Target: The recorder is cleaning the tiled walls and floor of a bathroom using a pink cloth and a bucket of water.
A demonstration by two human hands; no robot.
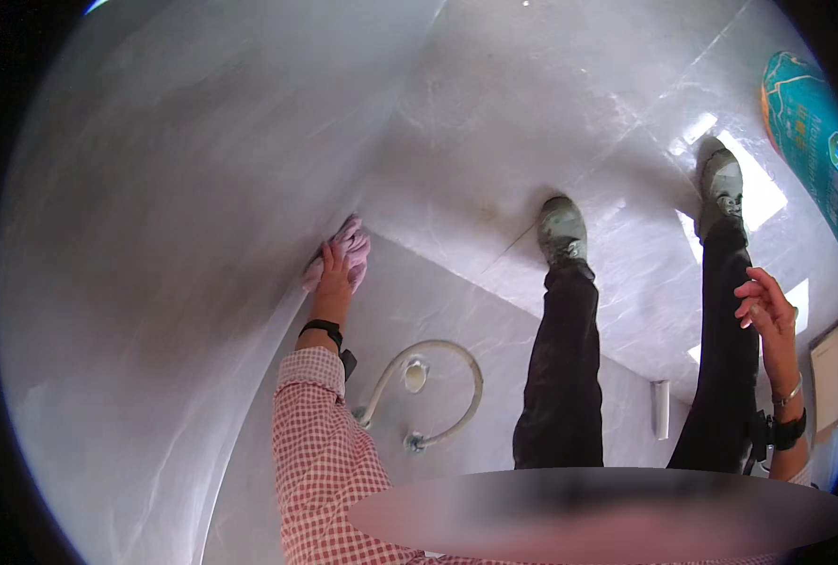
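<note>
My left hand (333, 275) presses a crumpled pink cloth (356, 247) into the corner where grey marbled tile surfaces meet. A dark band circles that wrist, below a checked red and white sleeve. Off to the other side, my right hand (766, 304) holds nothing. Its fingers are loosely bent and apart, and in the picture it overlaps the edge of my dark trouser leg (722, 339). Below the cloth, a pale flexible hose (477, 374) loops between two fittings, around a round pipe opening (415, 376).
My grey shoes (563, 229) stand on shiny marbled floor tiles (489, 141). A teal bag with writing (811, 134) lies at the upper right. A cardboard piece (834, 374) is at the right edge. One short white pipe-like piece (662, 409) shows beyond my legs. A blurred oval covers the bottom.
</note>
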